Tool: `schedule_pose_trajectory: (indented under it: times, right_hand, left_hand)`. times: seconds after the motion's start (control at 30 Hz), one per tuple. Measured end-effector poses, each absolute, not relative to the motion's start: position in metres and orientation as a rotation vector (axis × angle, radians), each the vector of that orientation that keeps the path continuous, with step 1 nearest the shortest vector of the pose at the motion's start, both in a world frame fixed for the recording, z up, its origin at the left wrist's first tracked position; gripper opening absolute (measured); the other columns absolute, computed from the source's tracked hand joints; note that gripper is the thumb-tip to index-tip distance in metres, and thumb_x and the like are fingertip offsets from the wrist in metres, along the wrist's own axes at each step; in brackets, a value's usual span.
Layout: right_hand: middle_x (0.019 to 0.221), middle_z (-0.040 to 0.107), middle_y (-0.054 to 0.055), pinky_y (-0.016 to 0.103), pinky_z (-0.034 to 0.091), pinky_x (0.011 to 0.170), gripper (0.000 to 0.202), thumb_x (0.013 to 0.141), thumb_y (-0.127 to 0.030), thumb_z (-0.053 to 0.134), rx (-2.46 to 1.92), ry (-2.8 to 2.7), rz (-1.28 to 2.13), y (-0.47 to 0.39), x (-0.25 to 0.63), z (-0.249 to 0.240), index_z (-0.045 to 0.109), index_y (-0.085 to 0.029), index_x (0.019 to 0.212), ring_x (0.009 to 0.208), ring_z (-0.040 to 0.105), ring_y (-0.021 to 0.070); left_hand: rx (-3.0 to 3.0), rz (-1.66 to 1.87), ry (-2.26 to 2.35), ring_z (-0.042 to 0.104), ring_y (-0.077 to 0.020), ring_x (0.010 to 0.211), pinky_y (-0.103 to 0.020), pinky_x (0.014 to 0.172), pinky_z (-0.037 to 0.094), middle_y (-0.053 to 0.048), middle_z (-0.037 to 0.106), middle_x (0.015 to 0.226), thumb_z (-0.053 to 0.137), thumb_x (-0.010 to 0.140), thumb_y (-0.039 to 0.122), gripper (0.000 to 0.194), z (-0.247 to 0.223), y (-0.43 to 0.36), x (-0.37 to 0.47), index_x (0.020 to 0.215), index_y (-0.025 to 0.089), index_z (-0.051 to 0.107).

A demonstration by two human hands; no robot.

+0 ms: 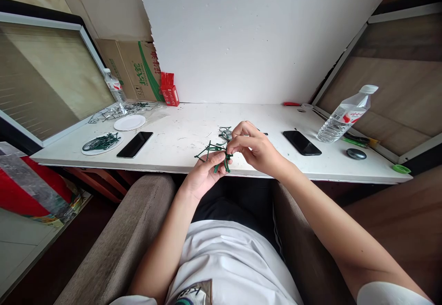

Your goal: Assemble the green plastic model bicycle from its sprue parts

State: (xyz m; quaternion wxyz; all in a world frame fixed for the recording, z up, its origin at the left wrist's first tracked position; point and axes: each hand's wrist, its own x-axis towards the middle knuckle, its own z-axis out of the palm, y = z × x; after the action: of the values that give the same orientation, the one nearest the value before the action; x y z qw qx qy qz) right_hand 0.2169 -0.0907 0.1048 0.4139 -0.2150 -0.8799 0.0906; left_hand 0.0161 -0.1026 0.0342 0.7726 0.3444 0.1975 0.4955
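Over the table's front edge, my left hand (206,173) holds a bundle of thin dark green pieces (209,149) between thumb and fingers. The pieces stick out to the left and hang below the thumb. My right hand (249,145) is closed at the right end of the same bundle, thumb and fingertips pinched together; what they pinch is too small to make out. Just behind my hands, more green pieces (225,133) lie on the white table (186,125), partly hidden by my right hand.
At left are a plate (116,145) of green pieces, a white plate (129,122), a phone (135,144), a bottle (113,84) and a red box (170,89). At right are another phone (301,142), a large bottle (346,115) and a dark round object (356,153).
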Motion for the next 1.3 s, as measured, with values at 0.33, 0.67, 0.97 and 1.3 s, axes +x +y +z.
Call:
schedule_pose_trajectory:
  times: [0.33, 0.67, 0.97, 1.3]
  right_hand:
    - [0.119, 0.059, 0.011, 0.049, 0.049, 0.095, 0.018, 0.105, -0.013, 0.049, -0.589, -2.205, 0.01, -0.09, 0.206, 0.098, 0.062, -0.026, 0.108, 0.113, 0.053, 0.0292]
    - [0.116, 0.066, 0.01, 0.055, 0.045, 0.101, 0.011, 0.108, -0.02, 0.043, -0.531, -2.042, 0.071, -0.086, 0.201, 0.086, 0.051, -0.027, 0.108, 0.111, 0.06, 0.03]
    - [0.105, 0.061, 0.01, 0.041, 0.055, 0.079, 0.019, 0.102, -0.01, 0.047, -0.416, -2.125, 0.167, -0.091, 0.194, 0.082, 0.056, -0.025, 0.109, 0.1, 0.062, 0.0256]
    - [0.099, 0.055, 0.007, 0.037, 0.049, 0.074, 0.031, 0.09, 0.001, 0.045, -0.525, -2.051, 0.095, -0.076, 0.197, 0.07, 0.053, -0.024, 0.106, 0.089, 0.055, 0.0234]
  left_hand:
    - [0.558, 1.048, 0.346, 0.055, -0.0029, 0.055, -0.017, 0.058, 0.049, -0.001, 0.071, 0.08, 0.091, 0.081, 0.026, 0.024, 0.043, -0.106, 0.016, 0.093, 0.014, 0.074]
    - [0.415, 1.043, 0.287, 0.056, -0.0041, 0.055, -0.018, 0.058, 0.049, -0.001, 0.073, 0.082, 0.083, 0.088, 0.02, 0.016, 0.039, -0.106, 0.02, 0.093, 0.016, 0.069]
    - [0.426, 1.062, 0.286, 0.057, -0.003, 0.058, -0.017, 0.057, 0.049, 0.002, 0.066, 0.082, 0.086, 0.085, 0.017, 0.018, 0.034, -0.102, 0.026, 0.092, 0.014, 0.07]
    - [0.372, 1.074, 0.32, 0.066, -0.0152, 0.071, -0.028, 0.067, 0.056, -0.01, 0.075, 0.097, 0.071, 0.094, 0.039, 0.029, 0.038, -0.104, 0.022, 0.104, 0.011, 0.073]
